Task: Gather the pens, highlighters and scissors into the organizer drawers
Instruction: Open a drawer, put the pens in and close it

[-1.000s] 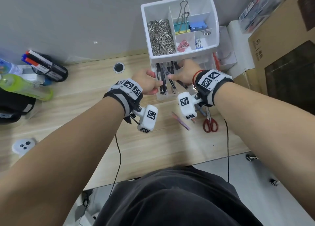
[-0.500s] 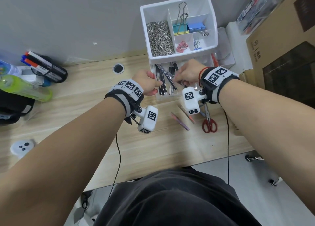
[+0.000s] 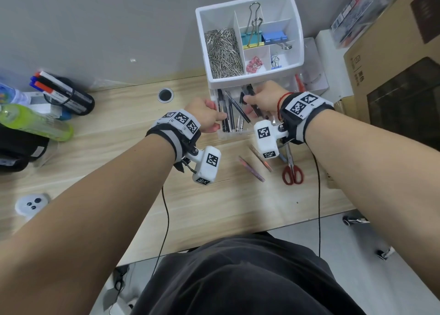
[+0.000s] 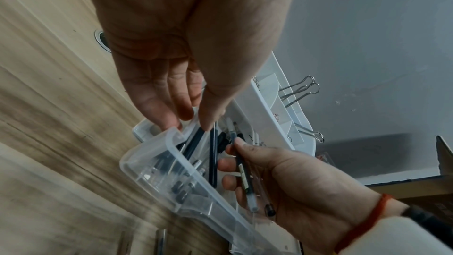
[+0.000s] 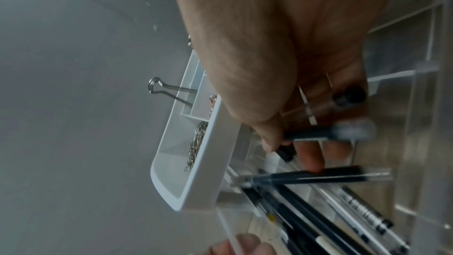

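Right hand (image 3: 263, 100) grips pens (image 4: 245, 176) above drawer (image 4: 171, 164), left hand (image 3: 204, 117) pinching its wall; scissors (image 3: 292, 169) nearby.

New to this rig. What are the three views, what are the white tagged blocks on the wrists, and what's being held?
No robot here: a person works with bare hands. The white tagged blocks are wrist cameras. The wide picture comes from a head camera looking down; the other two look along each hand.

The left hand grips the left edge of the clear drawer, pulled out of the white organizer. The right hand holds a few black pens over that drawer, which already has pens in it.

Still on the wooden desk: red-handled scissors and two pinkish pens or highlighters.
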{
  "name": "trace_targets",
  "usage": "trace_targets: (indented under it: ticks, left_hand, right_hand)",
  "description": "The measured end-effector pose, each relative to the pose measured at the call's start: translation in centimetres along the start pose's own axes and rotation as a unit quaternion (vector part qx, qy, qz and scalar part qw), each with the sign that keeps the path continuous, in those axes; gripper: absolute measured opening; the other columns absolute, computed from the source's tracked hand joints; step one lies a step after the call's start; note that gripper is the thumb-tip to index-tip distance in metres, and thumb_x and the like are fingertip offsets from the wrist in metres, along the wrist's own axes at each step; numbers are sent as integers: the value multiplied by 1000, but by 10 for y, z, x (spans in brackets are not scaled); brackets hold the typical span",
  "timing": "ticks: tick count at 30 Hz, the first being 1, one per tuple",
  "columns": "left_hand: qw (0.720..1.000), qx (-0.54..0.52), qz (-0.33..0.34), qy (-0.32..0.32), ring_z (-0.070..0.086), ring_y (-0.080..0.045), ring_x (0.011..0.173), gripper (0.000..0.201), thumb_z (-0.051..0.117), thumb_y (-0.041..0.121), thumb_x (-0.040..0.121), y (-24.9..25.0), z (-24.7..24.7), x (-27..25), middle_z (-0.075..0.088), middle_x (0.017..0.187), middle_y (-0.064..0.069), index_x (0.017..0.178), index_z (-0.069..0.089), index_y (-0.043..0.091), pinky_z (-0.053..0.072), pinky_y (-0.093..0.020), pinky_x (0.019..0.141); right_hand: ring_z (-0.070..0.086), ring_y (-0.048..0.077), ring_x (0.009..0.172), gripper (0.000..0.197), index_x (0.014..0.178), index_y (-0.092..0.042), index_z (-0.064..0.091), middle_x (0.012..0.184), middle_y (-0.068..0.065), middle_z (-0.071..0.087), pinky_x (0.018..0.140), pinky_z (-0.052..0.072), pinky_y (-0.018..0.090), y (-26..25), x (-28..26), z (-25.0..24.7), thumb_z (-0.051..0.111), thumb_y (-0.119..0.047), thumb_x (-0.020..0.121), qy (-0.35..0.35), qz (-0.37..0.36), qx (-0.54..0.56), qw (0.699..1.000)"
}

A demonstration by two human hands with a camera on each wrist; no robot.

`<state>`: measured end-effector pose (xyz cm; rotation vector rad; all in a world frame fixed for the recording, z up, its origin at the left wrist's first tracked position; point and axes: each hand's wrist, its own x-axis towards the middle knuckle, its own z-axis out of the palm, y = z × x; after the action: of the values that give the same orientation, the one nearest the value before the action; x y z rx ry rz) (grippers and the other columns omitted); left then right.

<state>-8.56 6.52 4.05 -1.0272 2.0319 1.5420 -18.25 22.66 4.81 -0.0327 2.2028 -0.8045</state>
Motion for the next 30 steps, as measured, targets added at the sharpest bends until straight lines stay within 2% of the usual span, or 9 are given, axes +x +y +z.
trace_targets:
  ticks: [3,5,9,13,17,19,23,27,30]
  left_hand:
    - [1000,9,2,2,68,-19,69,28,81,15,79,1,0,-1,70,113,-13,85,53,20,60,-29,64]
    - [1000,10,1,0,69,-19,71,28,81,16,79,2,-1,-2,71,114,-13,85,54,20,60,-29,65]
    - [1000,5,-4,-7,69,-18,69,27,81,15,80,2,-2,-2,71,111,-11,86,55,19,61,-30,67]
    - [1000,-3,-7,-7,68,-19,70,28,81,15,80,2,-3,-2,67,101,-7,84,53,19,62,-30,66]
    - [1000,-2,-13,-14,68,-20,72,29,81,16,79,4,-2,-3,67,101,-8,84,53,19,62,-34,71]
    - [1000,-7,-15,-15,66,-21,74,31,81,15,80,5,-2,-4,65,98,-7,82,51,20,62,-30,64]
    - [1000,-11,-17,-19,63,-21,75,33,81,13,80,5,-3,-3,61,94,-6,80,49,21,61,-29,62]
    - [1000,-10,-17,-21,65,-20,76,31,81,14,80,5,-3,-3,62,96,-6,81,50,20,62,-30,66]
    - [999,-6,-20,-24,65,-20,76,31,81,15,79,6,-4,-4,64,97,-7,83,51,20,61,-29,63]
  right_hand:
    - [66,24,65,44,94,-3,71,77,10,73,74,58,36,-3,2,1,71,-46,86,38,-8,-99,994]
    - [71,25,78,45,100,-2,72,87,11,76,82,58,38,-3,5,3,75,-44,83,37,1,-115,993]
    - [66,20,91,36,106,-8,71,101,4,71,82,52,30,3,8,6,79,-33,82,83,-5,-102,991]
    - [71,22,90,26,102,-12,70,94,5,73,84,58,38,6,13,7,79,-26,82,73,-8,-66,995]
    - [65,22,78,53,97,-10,68,85,5,69,63,49,28,4,12,6,79,-56,73,93,-1,-110,990]
    - [63,23,82,62,97,-11,64,88,4,67,67,50,29,0,10,10,81,-62,66,101,-9,-145,984]
    - [66,25,78,38,96,-9,65,93,9,70,65,53,29,2,15,13,79,-37,75,108,-18,-164,980]
    - [67,28,97,35,113,-12,69,107,10,71,85,56,33,13,19,8,72,-20,80,148,-11,-147,978]
    - [70,25,83,30,97,-10,72,91,10,73,65,54,28,15,19,3,78,-32,77,141,-1,-144,979]
